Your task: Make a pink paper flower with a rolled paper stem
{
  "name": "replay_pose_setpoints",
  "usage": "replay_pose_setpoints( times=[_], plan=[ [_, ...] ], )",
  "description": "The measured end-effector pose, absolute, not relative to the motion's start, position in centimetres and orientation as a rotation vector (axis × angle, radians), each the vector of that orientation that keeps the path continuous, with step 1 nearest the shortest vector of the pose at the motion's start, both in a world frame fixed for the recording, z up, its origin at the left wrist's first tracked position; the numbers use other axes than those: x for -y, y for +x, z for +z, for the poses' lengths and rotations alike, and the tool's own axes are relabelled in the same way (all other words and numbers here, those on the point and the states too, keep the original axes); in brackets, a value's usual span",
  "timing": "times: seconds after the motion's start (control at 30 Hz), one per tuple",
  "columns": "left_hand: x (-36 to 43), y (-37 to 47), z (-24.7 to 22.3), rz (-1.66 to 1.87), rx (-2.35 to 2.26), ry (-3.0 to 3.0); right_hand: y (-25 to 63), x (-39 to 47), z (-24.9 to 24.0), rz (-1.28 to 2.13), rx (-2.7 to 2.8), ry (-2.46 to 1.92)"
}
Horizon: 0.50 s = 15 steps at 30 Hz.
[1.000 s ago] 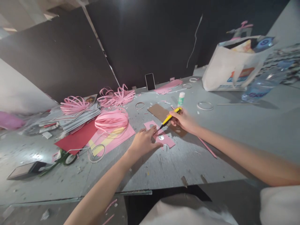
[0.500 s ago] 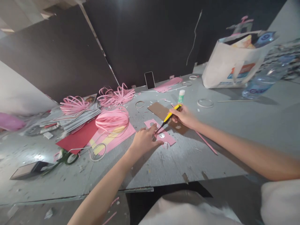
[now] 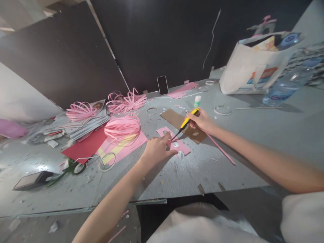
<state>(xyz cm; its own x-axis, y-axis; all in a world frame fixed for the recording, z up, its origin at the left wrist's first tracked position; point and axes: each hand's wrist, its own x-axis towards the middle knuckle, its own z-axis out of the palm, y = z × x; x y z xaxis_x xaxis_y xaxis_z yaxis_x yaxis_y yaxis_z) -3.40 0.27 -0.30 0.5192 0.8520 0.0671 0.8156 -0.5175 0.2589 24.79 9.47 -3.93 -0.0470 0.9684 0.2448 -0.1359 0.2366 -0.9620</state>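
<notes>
My right hand (image 3: 201, 121) is closed around a yellow-handled craft knife (image 3: 190, 118) with a slim dark front end. The knife slants down to the left, and its tip is at a pink paper strip (image 3: 182, 147) with round holes cut in it. My left hand (image 3: 158, 146) lies on the left part of that strip, fingers stretched out and thumb apart. Its fingers hide some of the paper near the tip. Partly under my right hand lies a brown cardboard piece (image 3: 172, 118). Behind it stands a glue stick (image 3: 197, 101).
Pink paper-strip loops (image 3: 123, 126), a red sheet (image 3: 86, 145) and green-handled scissors (image 3: 78, 167) lie on the left. A phone (image 3: 162, 85) leans on the dark wall. At right are a white bag (image 3: 243, 67), a plastic bottle (image 3: 283, 89) and a ring (image 3: 222, 110).
My right hand has shifted the knife slightly, its tip moving a little right and away from me. My left hand stays on the pink strip. The view has shifted slightly.
</notes>
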Motion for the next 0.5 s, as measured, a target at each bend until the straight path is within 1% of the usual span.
replay_pose_setpoints(
  times=[0.5],
  plan=[
    [0.1, -3.3, -0.6, 0.281, -1.479, 2.559, 26.8, -9.0, -1.1, 1.051, 1.345, -1.004]
  ],
)
